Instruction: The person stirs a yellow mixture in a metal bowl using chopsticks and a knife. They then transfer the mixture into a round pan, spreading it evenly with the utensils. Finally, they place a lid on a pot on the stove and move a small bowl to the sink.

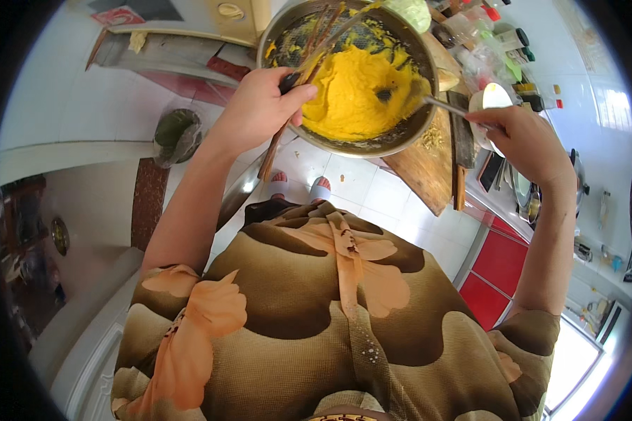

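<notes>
A wide metal pan point(368, 152) is in front of me, with a thick mound of yellow mash point(347, 79) in it. My left hand point(266, 108) is at the pan's near left rim. It grips wooden chopsticks point(272, 152) together with a dark-handled utensil point(289, 82), whose long, yellow-smeared part reaches over the pan. From the right, my right hand point(524, 139) holds the metal handle of a spoon-like utensil point(445, 106). That utensil's head is in the mash at the right side and is partly covered. Yellow residue clings to the pan's far inside wall.
A wooden cutting board point(421, 176) with chopped bits and a cleaver point(461, 137) lie right of the pan. Beyond are a white bowl point(492, 102), bottles point(468, 26) and a pale green cabbage point(411, 13). A red-handled knife point(229, 68) lies left; a bag-lined bin point(176, 134) stands below.
</notes>
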{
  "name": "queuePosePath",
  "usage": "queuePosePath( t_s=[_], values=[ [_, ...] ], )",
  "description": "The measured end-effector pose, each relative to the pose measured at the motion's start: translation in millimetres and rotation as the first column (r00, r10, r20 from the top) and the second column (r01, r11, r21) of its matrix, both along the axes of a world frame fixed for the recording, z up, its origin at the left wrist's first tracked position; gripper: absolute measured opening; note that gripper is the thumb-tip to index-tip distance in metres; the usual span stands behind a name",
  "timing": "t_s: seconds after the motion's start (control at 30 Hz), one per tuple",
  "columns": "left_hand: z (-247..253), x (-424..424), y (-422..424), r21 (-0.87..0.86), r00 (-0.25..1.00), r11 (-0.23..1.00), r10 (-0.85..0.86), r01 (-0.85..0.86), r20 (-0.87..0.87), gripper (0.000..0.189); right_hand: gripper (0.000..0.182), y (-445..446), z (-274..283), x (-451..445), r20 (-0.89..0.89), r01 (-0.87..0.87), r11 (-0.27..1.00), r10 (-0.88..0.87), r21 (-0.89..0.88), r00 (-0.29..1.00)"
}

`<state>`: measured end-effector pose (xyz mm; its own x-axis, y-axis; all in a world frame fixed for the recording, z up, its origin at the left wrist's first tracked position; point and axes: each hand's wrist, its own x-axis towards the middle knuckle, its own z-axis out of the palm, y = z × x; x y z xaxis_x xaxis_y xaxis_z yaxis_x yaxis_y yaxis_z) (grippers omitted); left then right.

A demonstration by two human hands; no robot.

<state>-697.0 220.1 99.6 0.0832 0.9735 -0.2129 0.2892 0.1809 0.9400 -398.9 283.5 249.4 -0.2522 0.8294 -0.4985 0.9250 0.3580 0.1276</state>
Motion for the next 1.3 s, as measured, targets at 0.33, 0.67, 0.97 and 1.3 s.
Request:
queuePosePath(
  t_s=[0.33,0.67,0.97,1.3],
  values=[
    [-4,0,2,-0.004,1.0,1.0,-0.012,0.012,-0.027,0.021,0.037,8,-41,12,-0.382,0.06,0.972,-0.145,-0.227,0.913],
    [-8,0,3,-0.007,0.999,0.999,-0.033,0.033,-0.012,0.023,0.04,-5,-70,26,-0.378,-0.062,0.917,-0.1,-0.393,0.921],
    [-6,1,4,0.016,0.999,0.999,-0.031,0.031,-0.02,0.024,0.037,-14,-41,41,-0.49,0.181,0.953,-0.281,-0.241,0.825],
    [1,7,3,-0.018,1.0,0.999,-0.031,0.031,-0.007,0.023,0.029,45,-79,40,-0.126,-0.138,0.964,0.17,0.229,0.977]
  ],
)
